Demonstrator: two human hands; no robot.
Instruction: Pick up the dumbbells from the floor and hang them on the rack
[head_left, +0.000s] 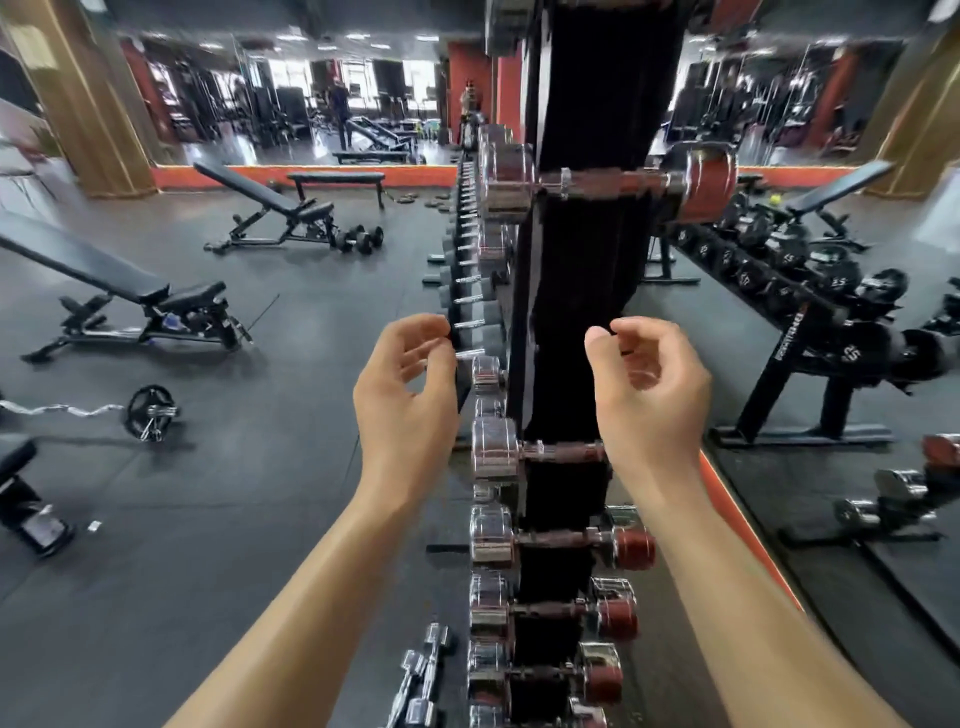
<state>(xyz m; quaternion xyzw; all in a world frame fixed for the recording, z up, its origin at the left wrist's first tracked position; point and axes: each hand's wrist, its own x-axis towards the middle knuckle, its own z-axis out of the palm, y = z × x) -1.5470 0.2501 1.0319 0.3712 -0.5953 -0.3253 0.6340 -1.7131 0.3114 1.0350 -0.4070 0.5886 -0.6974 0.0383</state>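
While both arms reach toward the upright rack (597, 249), your left hand (408, 395) and right hand (649, 384) are loosely curled and carry nothing. They hang level with a vacant stretch of the rack, above the chrome dumbbells (550, 548) already seated crosswise on its pegs, which suggests a placement just finished or about to be fetched. More dumbbells on the floor (423, 675) lie beside the rack base, near your left forearm, unhung.
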